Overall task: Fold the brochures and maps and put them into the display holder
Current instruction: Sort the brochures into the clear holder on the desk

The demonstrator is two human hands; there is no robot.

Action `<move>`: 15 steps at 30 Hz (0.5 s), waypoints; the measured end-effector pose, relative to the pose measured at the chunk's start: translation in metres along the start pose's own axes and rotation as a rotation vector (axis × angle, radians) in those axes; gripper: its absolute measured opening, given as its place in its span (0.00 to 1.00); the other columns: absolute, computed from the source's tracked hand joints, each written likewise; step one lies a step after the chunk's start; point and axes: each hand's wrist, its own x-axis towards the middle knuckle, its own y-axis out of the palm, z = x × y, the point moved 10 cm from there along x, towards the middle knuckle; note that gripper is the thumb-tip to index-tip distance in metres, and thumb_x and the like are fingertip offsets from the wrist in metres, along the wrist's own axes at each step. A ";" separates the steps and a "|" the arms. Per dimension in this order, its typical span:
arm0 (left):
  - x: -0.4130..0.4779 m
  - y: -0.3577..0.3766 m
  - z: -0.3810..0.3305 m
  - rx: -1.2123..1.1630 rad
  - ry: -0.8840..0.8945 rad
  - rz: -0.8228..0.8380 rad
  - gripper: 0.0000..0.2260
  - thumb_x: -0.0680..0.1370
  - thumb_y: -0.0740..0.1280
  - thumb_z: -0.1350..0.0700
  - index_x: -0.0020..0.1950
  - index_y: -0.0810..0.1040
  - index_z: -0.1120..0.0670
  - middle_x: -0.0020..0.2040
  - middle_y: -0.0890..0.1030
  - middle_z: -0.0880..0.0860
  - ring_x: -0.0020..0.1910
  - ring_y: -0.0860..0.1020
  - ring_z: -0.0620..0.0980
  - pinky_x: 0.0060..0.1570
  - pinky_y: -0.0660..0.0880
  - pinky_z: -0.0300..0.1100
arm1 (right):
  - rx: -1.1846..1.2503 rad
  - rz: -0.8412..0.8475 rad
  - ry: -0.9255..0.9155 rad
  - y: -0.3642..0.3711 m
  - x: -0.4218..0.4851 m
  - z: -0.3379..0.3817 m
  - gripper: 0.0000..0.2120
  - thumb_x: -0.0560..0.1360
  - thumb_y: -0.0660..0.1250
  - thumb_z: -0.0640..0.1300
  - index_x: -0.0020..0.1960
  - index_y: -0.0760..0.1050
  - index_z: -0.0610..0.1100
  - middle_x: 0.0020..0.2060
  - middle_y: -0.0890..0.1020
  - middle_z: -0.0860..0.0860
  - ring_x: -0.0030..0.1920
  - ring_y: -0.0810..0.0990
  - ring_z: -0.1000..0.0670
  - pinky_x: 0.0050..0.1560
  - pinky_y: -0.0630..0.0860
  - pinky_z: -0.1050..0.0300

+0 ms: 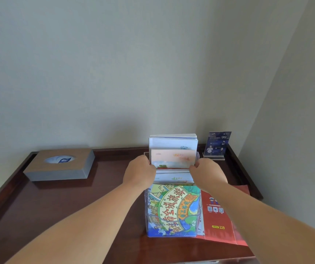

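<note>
Head view looks down on a dark wooden tabletop [73, 210] set against a pale wall. A clear display holder [146, 221] stands right of centre in the lower half of the frame, with stepped pockets rising toward the wall. Its front pocket holds a colourful cartoon map [173, 210], upright and facing the camera. A peach brochure [173, 159] stands in a pocket further back. The left grip [140, 171] has its fingers curled round this brochure's left edge, and the right grip [207, 173] pinches its right edge. Behind the peach brochure, a stack of white and blue brochures [173, 142] stands upright in the rearmost pocket and reaches highest. A red leaflet [219, 221] lies flat on the tabletop just right of the holder, partly under the right forearm. A wood-topped tissue box [59, 164] sits at the left, well apart from the holder. A small stand with a dark blue card [217, 143] stands in the far right corner.
</note>
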 end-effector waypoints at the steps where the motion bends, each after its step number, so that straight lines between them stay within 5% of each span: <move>1: 0.000 0.000 0.000 0.001 0.000 0.001 0.07 0.77 0.59 0.60 0.40 0.73 0.56 0.37 0.75 0.49 0.33 0.72 0.45 0.28 0.64 0.41 | -0.001 0.002 0.006 0.000 0.000 -0.001 0.15 0.81 0.58 0.49 0.35 0.67 0.52 0.30 0.73 0.55 0.30 0.74 0.55 0.26 0.64 0.65; 6: 0.000 -0.004 -0.001 -0.020 -0.002 -0.013 0.05 0.78 0.60 0.57 0.41 0.71 0.53 0.38 0.75 0.47 0.34 0.72 0.45 0.28 0.62 0.41 | 0.038 -0.013 0.026 -0.005 0.001 -0.003 0.10 0.80 0.59 0.50 0.45 0.75 0.47 0.34 0.77 0.54 0.32 0.77 0.54 0.26 0.66 0.64; 15: 0.001 -0.007 -0.011 -0.007 0.022 -0.048 0.11 0.80 0.58 0.55 0.38 0.71 0.54 0.40 0.77 0.51 0.40 0.74 0.54 0.32 0.63 0.43 | 0.190 -0.032 0.081 0.001 -0.002 -0.004 0.07 0.80 0.60 0.46 0.53 0.74 0.45 0.46 0.81 0.51 0.40 0.81 0.50 0.32 0.73 0.61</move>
